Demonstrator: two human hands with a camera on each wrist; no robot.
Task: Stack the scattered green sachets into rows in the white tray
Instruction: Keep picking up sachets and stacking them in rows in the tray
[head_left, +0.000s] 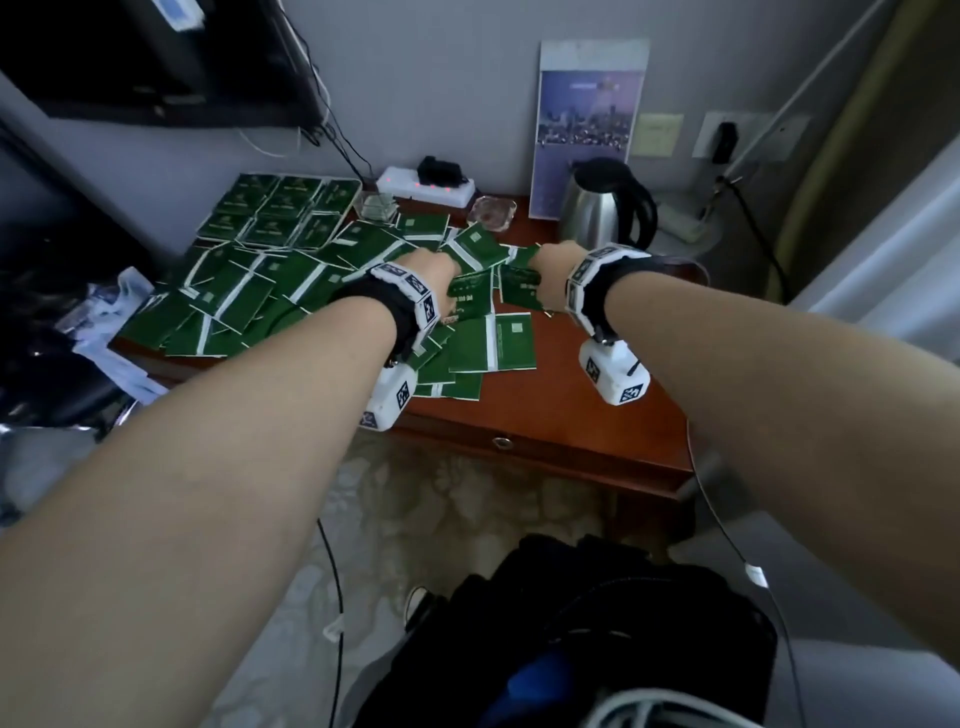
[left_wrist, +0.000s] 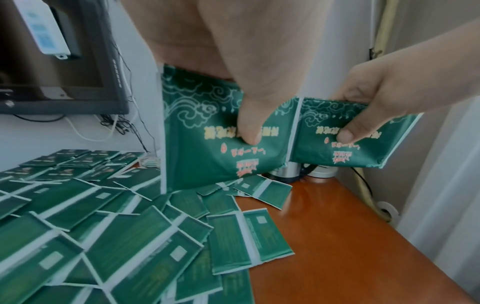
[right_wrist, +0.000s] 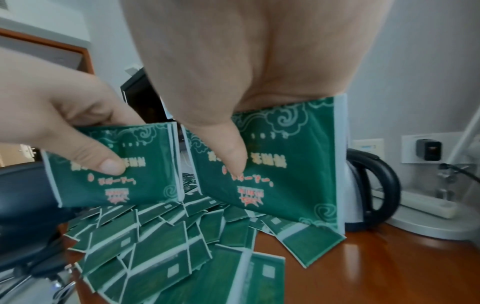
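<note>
Wooden table, loose sachets: left hand and right hand each pinch one sachet, white tray far-left, nearer the left.

The tray sits at the far left corner of the table, with sachets in rows inside it. Loose sachets spread before it across the left and middle of the table. The kettle stands at the far right, the power strip between tray and kettle, against the wall. My hands are above the pile's middle.
</note>
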